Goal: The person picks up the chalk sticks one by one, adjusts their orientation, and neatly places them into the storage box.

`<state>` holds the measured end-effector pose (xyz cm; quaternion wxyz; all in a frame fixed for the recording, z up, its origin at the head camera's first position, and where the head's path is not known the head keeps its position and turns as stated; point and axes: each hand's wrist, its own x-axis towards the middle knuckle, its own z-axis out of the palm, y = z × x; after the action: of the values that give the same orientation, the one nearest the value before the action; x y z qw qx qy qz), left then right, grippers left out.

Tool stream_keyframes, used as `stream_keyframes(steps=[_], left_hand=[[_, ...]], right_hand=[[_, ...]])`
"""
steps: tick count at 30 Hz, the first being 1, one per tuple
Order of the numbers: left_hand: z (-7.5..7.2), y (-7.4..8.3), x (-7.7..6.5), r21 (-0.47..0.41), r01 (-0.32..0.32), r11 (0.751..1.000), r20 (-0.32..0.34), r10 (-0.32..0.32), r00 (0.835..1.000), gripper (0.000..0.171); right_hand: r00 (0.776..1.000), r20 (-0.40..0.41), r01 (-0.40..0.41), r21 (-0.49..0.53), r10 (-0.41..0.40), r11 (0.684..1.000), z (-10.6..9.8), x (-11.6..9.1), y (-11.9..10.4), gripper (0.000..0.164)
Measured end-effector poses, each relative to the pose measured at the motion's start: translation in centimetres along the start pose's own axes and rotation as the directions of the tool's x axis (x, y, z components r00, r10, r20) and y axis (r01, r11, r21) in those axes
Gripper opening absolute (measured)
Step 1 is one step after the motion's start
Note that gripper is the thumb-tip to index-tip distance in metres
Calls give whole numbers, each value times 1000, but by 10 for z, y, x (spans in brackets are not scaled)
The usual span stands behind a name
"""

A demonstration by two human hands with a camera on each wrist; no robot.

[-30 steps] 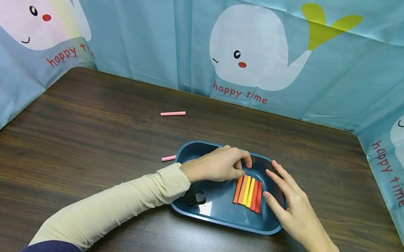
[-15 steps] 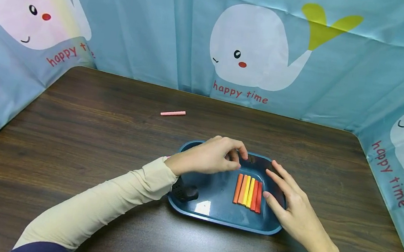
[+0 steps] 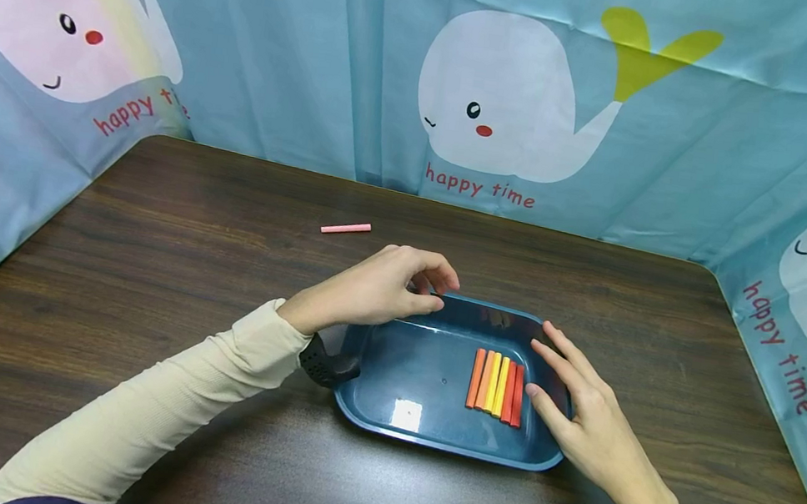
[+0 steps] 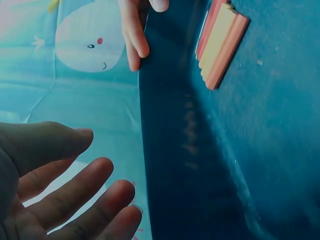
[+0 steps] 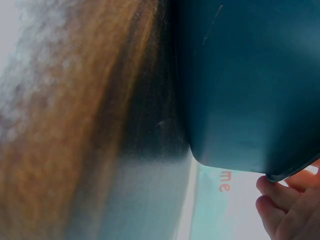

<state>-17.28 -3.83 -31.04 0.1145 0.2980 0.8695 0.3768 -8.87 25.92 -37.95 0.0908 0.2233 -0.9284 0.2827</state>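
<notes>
A dark blue tray [image 3: 404,370] lies on the wooden table. In its right half several red, orange and yellow chalk-like sticks [image 3: 496,385] form a neat row, also visible in the left wrist view as a bundle of sticks [image 4: 224,45]. My left hand [image 3: 387,288] hovers over the tray's far left rim, fingers loosely bent, nothing between them; the left wrist view shows its spread fingers [image 4: 70,200]. My right hand [image 3: 588,409] stays at the tray's right edge with fingers extended over the rim; in the right wrist view its fingertips [image 5: 272,192] are right at the rim.
One pink stick [image 3: 346,228] lies on the table [image 3: 225,230] beyond the tray's far left corner. A blue whale-print curtain [image 3: 283,61] borders the table at the back and sides. Each wrist wears a black device, such as the left wrist camera [image 3: 329,363].
My left hand has drawn back from above the row of sticks, leftward and away to the tray's far left rim. The left forearm now covers the nearer pink stick. My right hand has stayed still.
</notes>
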Motion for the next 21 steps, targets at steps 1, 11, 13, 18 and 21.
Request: stream_keyframes(steps=[1, 11, 13, 18, 21], left_hand=[[-1, -1, -1, 0, 7, 1000, -2, -7, 1000, 26], [-14, -12, -14, 11, 27, 1000, -26, -27, 999, 29], [-16, -15, -16, 11, 33, 999, -27, -33, 999, 29], [-21, -19, -21, 18, 69, 997, -35, -69, 997, 31], [-24, -22, -24, 20, 94, 995, -43, -93, 995, 31]], right_hand=[[1000, 0, 0, 0, 0, 1000, 0, 0, 0, 55], [1000, -4, 12, 10, -11, 1000, 0, 0, 0, 55], [1000, -6, 12, 7, -12, 1000, 0, 0, 0, 55], [1000, -6, 12, 9, -12, 1000, 0, -1, 0, 55], [1000, -6, 9, 14, -9, 1000, 0, -1, 0, 55]])
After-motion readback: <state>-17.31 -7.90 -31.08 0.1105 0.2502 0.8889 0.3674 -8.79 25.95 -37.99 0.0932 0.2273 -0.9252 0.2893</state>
